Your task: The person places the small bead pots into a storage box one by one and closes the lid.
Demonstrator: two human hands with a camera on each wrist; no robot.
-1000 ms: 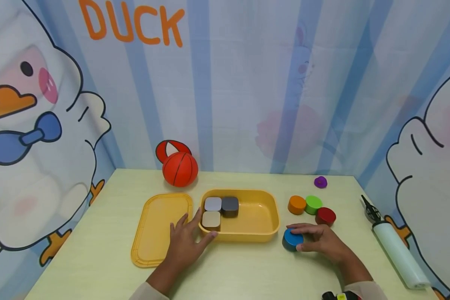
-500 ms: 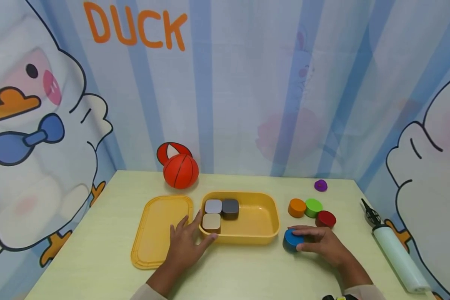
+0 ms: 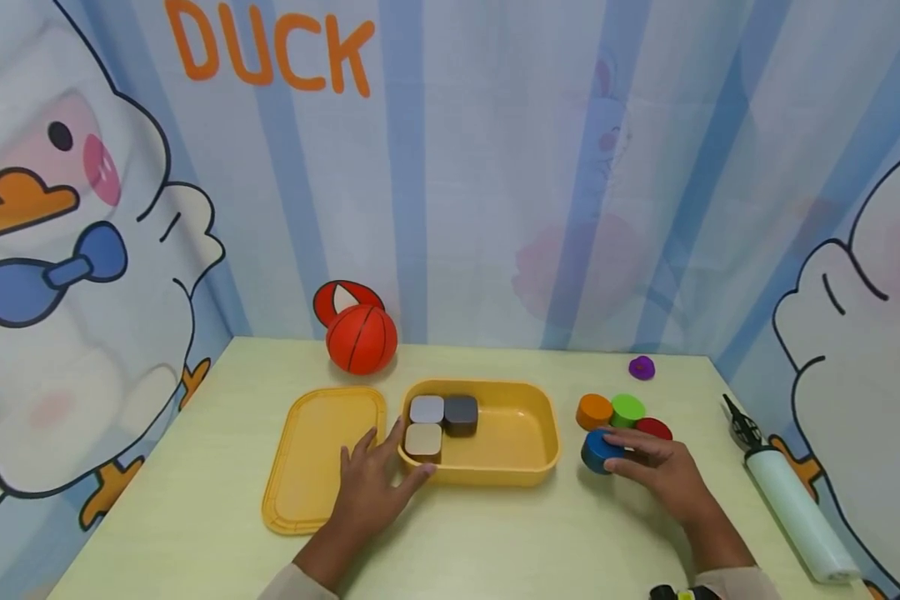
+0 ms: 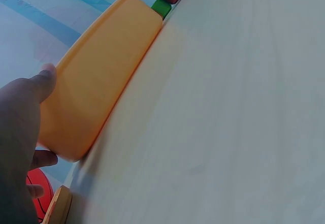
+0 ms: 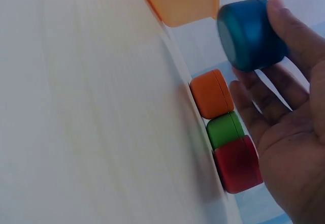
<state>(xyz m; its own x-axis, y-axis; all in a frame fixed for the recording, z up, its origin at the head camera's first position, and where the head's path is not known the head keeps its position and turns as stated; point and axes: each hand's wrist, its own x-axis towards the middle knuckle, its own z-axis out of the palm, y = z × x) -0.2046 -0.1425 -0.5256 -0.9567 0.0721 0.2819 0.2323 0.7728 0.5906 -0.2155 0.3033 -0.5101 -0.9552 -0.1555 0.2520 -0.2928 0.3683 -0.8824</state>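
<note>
My right hand [image 3: 663,471] pinches a small blue round container [image 3: 602,452] between thumb and fingers. In the right wrist view this blue container [image 5: 249,33] is lifted off the table. My left hand [image 3: 375,492] touches the left end of a yellow rectangular box [image 3: 495,475], thumb at the front rim and fingers spread along the side. Inside the box, at its left end, sit a light grey [image 3: 426,408], a dark grey [image 3: 461,414] and a beige rounded block [image 3: 423,442]. Orange [image 3: 594,410], green [image 3: 628,408] and partly hidden red [image 3: 654,428] round containers stand behind my right hand.
A yellow lid [image 3: 318,458] lies left of the box. Behind them are a red basketball-patterned ball [image 3: 362,339] and a red-and-white item [image 3: 345,297]. A purple piece [image 3: 642,367] lies at the back right; a pale pump-like cylinder [image 3: 801,512] lies along the right edge.
My right hand has raised the blue container from the table and moved it slightly back and right, now partly covering the red one. The left hand stays at the box.
</note>
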